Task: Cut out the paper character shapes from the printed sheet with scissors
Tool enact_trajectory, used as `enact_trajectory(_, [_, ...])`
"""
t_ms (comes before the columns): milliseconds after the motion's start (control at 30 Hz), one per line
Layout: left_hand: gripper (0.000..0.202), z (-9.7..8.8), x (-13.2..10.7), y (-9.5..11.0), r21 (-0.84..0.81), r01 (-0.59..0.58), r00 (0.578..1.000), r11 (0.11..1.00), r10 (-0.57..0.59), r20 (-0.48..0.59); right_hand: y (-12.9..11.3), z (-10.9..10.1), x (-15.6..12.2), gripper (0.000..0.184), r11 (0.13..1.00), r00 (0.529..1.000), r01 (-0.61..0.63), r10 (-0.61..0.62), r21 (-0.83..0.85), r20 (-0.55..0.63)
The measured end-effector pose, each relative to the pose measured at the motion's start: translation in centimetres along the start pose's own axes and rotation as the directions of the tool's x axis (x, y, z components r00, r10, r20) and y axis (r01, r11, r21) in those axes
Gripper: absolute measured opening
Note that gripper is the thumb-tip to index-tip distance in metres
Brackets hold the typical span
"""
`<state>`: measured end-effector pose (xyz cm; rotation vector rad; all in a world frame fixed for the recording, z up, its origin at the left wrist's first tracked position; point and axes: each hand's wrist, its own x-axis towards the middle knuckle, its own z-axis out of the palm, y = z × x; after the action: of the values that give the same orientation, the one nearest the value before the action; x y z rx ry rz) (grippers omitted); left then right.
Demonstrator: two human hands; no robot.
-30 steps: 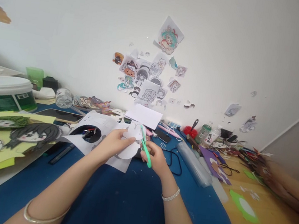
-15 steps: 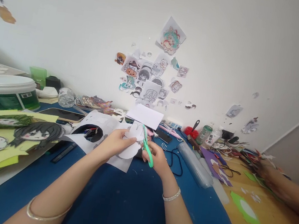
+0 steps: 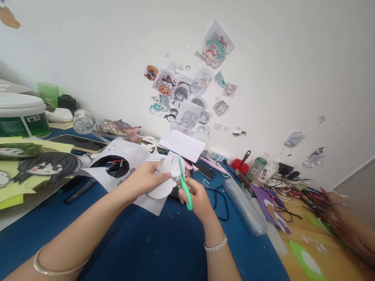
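Observation:
My left hand (image 3: 142, 180) pinches a white paper cutout (image 3: 163, 180) with rounded lobes, held just above the blue mat (image 3: 156, 253). My right hand (image 3: 196, 199) grips green-handled scissors (image 3: 185, 186), whose blades point up and away into the cutout's right edge. Both wrists wear thin silver bracelets. A larger white sheet (image 3: 150, 203) lies under the cutout.
Cartoon cutouts on yellow paper (image 3: 3, 169) lie at left beside a green tub (image 3: 8, 114). A clear plastic tube (image 3: 244, 206), bottles (image 3: 257, 167) and cables sit to the right. Another person's arm (image 3: 359, 236) rests on the wooden table (image 3: 339, 276). Stickers (image 3: 190, 94) cover the wall.
The scissors and my right hand have shifted slightly right along the cutout's edge. The other person's arm at the right has moved a little.

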<state>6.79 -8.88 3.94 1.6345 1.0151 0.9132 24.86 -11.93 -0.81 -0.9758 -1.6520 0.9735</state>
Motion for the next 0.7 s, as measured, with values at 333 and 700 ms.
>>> enact_trajectory(333, [0.035,-0.5,0.3,-0.5,-0.085,0.053,0.998,0.995,-0.051,0.026,0.0,-0.1,-0.1,0.027,0.999,1.000,-0.003,0.003,-0.035,-0.008])
enact_trajectory(700, [0.025,1.3,0.2,-0.7,-0.579,0.121,0.960,0.806,0.055,0.276,-0.2,0.7,0.5,0.036,0.987,0.979,0.089,-0.063,0.131,-0.193])
